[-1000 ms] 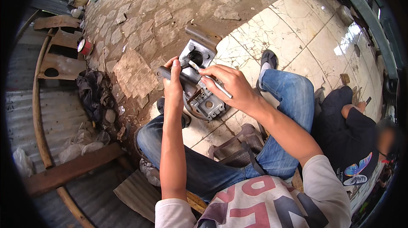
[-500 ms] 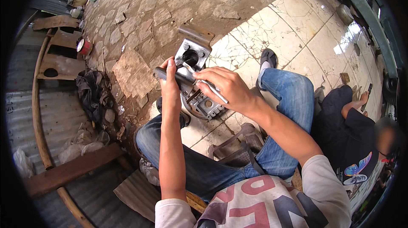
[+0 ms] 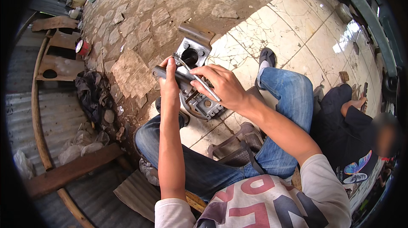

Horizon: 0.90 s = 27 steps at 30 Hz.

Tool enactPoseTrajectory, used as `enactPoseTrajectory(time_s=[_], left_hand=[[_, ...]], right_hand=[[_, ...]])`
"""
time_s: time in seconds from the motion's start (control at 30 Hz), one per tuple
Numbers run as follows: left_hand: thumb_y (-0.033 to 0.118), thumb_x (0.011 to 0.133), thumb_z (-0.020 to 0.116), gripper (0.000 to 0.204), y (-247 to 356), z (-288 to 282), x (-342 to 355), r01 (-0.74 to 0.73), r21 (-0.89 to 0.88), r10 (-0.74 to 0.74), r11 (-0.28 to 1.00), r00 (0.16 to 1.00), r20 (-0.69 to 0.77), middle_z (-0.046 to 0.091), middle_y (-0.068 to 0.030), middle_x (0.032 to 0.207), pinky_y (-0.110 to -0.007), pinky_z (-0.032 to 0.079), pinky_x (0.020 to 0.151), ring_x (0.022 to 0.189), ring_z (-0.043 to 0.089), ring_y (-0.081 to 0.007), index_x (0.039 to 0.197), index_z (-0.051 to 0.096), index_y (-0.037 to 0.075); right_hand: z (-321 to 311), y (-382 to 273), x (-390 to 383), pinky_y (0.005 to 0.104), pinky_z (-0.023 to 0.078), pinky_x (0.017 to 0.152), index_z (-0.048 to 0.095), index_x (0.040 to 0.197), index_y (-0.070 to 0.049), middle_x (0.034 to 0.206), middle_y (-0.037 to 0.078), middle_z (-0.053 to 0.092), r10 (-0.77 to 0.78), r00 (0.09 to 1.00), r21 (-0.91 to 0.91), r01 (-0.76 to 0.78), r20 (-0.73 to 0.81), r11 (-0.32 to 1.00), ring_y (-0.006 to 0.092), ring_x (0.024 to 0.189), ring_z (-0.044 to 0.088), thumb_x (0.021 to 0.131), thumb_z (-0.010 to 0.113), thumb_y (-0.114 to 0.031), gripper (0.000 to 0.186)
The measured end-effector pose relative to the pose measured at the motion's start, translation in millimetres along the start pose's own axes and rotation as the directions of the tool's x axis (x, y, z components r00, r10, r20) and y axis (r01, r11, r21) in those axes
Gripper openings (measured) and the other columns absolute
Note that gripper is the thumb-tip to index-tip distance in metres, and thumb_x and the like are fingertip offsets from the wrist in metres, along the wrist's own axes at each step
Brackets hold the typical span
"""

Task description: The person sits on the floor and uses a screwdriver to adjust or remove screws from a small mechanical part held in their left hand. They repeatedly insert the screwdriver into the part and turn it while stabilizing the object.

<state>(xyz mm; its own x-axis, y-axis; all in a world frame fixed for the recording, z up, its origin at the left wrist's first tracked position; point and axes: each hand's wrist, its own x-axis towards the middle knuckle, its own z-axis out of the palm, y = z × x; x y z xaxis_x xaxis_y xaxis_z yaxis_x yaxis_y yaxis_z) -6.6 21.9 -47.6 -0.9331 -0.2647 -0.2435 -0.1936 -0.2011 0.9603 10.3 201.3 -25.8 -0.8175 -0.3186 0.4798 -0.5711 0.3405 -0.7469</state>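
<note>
My left hand [image 3: 170,84] is wrapped round a dark metal tube [image 3: 160,71], part of a greasy metal assembly, with the thumb pointing up. In my right hand [image 3: 224,85] is a slim silver rod with a dark, brush-like tip [image 3: 207,86], slanting up and left. That tip lies beside my left thumb, near the round hole in a bolted metal plate [image 3: 203,52]; contact I cannot tell. A brown metal cylinder [image 3: 197,34] lies across the plate's far end. Below the tube a ribbed cast metal part [image 3: 208,106] shows, partly behind my right hand.
Cracked white tiles [image 3: 293,28] meet rough stone paving [image 3: 165,5]. A flat brown slab [image 3: 131,75] and dark cloth [image 3: 91,96] lie left. Between my knees stands a small dark frame with straps [image 3: 238,143]. Another person [image 3: 340,126] sits close at right.
The rod's tip has swung left, out of the plate's hole to beside my left thumb, and my right hand has shifted slightly up and left. My left hand has barely moved.
</note>
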Motion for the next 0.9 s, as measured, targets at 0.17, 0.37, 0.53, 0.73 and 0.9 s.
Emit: enactPoseTrajectory(time_s=[0.17, 0.37, 0.53, 0.73, 0.9], left_hand=[[0.050, 0.098, 0.061, 0.058, -6.0, -5.3, 6.1, 0.002, 0.019, -0.002, 1.000, 1.000, -0.001, 0.059, -0.0072, 0.114, -0.029, 0.044, 0.093, 0.104, 0.054, -0.0149, 0.130, 0.055, 0.002], [0.055, 0.098, 0.059, 0.063, -11.8, -15.9, 11.0, 0.034, 0.020, -0.034, 0.999, 0.999, -0.006, 0.059, -0.0088, 0.118, -0.029, 0.043, 0.094, 0.107, 0.054, -0.0160, 0.131, 0.054, 0.002], [0.056, 0.098, 0.059, 0.064, -3.1, -12.8, 5.1, 0.039, 0.027, -0.039, 0.999, 0.999, -0.011, 0.059, -0.0092, 0.119, -0.029, 0.044, 0.094, 0.108, 0.055, -0.0160, 0.132, 0.053, 0.002], [0.055, 0.098, 0.059, 0.063, 5.7, -4.6, 0.0, 0.016, 0.056, -0.014, 0.998, 1.000, -0.023, 0.058, -0.0095, 0.121, -0.029, 0.044, 0.093, 0.108, 0.055, -0.0162, 0.132, 0.054, 0.002], [0.053, 0.099, 0.059, 0.063, 1.9, -9.6, 3.5, 0.048, 0.053, -0.047, 0.997, 0.999, -0.028, 0.057, -0.0119, 0.126, -0.031, 0.042, 0.100, 0.116, 0.054, -0.0183, 0.134, 0.053, 0.001]], right_hand=[[0.4, 2.4, 0.2, 0.0384, 0.057, 0.079, 0.069, 0.104, -0.002, 0.097, 0.013, 0.074, -0.103, 0.992, 0.020, 0.105, -0.068, 0.994, 0.0292, 0.089, 0.072, 0.088, 0.075, -0.011, 0.019], [0.8, -0.8, -1.5, 0.0380, 0.058, 0.079, 0.070, 0.100, 0.000, 0.096, 0.013, 0.075, -0.136, 0.988, 0.009, 0.137, -0.067, 0.991, 0.0285, 0.088, 0.073, 0.085, 0.077, -0.008, 0.019], [0.3, -1.1, -1.6, 0.0383, 0.057, 0.079, 0.070, 0.101, -0.001, 0.097, 0.012, 0.075, -0.174, 0.982, -0.014, 0.173, -0.075, 0.985, 0.0275, 0.090, 0.074, 0.085, 0.076, -0.009, 0.019], [-3.0, -3.2, -2.2, 0.0381, 0.057, 0.078, 0.071, 0.101, -0.001, 0.098, 0.011, 0.076, -0.176, 0.982, -0.027, 0.174, -0.066, 0.984, 0.0268, 0.089, 0.074, 0.085, 0.076, -0.008, 0.019], [-2.6, -4.5, -3.5, 0.0383, 0.056, 0.080, 0.072, 0.102, -0.001, 0.099, 0.011, 0.076, -0.163, 0.985, -0.014, 0.163, -0.064, 0.987, 0.0266, 0.090, 0.073, 0.084, 0.076, -0.008, 0.020]])
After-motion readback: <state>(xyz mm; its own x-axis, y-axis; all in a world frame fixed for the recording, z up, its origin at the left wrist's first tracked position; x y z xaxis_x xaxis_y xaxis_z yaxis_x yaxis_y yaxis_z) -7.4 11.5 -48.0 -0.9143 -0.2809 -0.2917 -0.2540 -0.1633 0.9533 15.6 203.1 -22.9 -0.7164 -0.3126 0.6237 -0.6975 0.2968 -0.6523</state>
